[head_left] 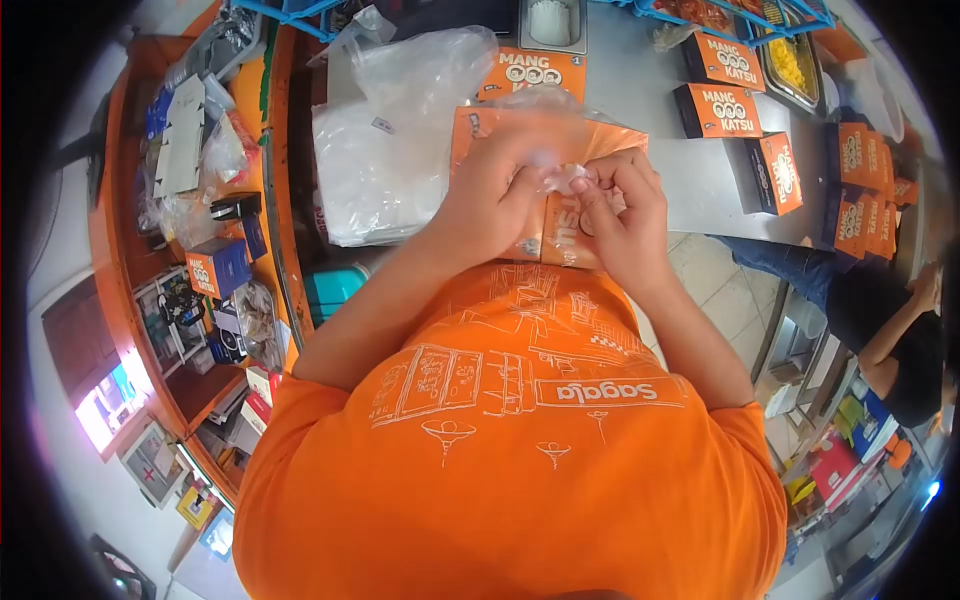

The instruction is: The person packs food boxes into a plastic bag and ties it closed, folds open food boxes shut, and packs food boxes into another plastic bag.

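Note:
In front of my body a clear plastic bag point(585, 130) covers orange boxes point(572, 232) at the table's near edge. My right hand point(625, 205) pinches the bag's gathered, twisted top between thumb and fingers. On the other side of that twist is my left hand point(492, 195), its fingers curled in on the plastic and partly smeared by motion. A stack of flat clear plastic bags point(385, 165) lies to the left of my left hand. Just beyond the bagged boxes sits another orange box point(535, 75) printed "Mang Katsu".
Several orange boxes point(718, 110) stand at right on the metal table point(690, 195). A tray of yellow food point(787, 68) and blue racks point(815, 22) are at the back. Cluttered shelves point(215, 385) line the left. A person in dark clothes point(870, 310) is at right.

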The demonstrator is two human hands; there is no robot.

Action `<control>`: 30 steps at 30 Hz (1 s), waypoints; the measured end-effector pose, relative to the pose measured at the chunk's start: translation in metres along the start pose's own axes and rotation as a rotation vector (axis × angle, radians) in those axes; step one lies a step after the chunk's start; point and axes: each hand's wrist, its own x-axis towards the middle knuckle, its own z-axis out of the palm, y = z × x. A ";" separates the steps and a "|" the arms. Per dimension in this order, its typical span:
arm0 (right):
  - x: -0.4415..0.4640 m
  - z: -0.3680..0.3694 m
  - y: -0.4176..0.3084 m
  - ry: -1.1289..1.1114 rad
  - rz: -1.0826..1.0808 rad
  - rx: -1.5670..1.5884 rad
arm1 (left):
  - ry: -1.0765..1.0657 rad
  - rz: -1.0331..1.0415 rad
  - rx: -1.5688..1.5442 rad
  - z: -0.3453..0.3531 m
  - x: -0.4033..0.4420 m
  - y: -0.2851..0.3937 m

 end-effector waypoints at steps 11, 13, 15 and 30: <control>0.000 -0.010 0.002 -0.025 0.032 0.000 | -0.169 -0.135 -0.136 -0.008 0.007 -0.005; 0.001 -0.017 0.005 -0.106 -0.210 -0.237 | -0.175 -0.146 -0.153 -0.007 0.007 -0.007; 0.002 -0.016 0.006 -0.127 -0.204 -0.180 | -0.135 -0.065 -0.072 -0.004 0.005 -0.009; 0.006 -0.005 0.011 -0.183 0.014 -0.058 | -0.100 0.063 0.213 -0.016 0.003 -0.001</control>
